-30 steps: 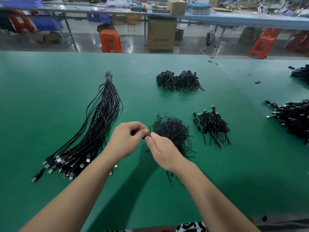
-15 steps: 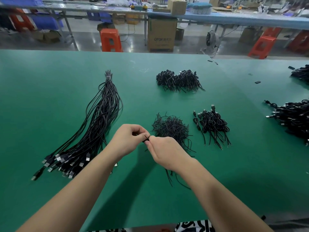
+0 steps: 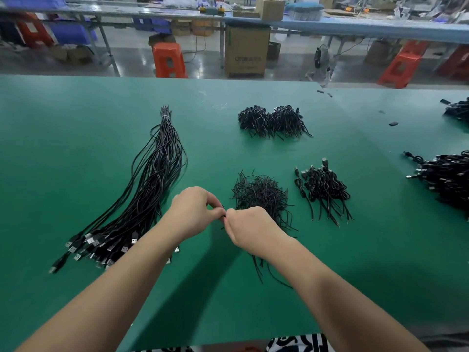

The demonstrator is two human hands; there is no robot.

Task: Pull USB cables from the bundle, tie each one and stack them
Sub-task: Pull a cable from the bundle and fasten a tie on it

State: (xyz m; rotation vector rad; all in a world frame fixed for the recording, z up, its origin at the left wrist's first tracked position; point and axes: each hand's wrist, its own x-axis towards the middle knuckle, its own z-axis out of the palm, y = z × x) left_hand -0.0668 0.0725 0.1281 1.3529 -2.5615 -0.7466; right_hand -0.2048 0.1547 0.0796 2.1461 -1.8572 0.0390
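Closing together since: hands [image 3: 223,217] on tie

Orange stools [image 3: 169,59], grey floor [image 3: 132,59]

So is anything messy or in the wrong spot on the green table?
Only little things: a few small dark bits lie loose on the green table, apart from the cable piles, near the far right. What they are is too small to tell. Nothing looks spilled or broken.
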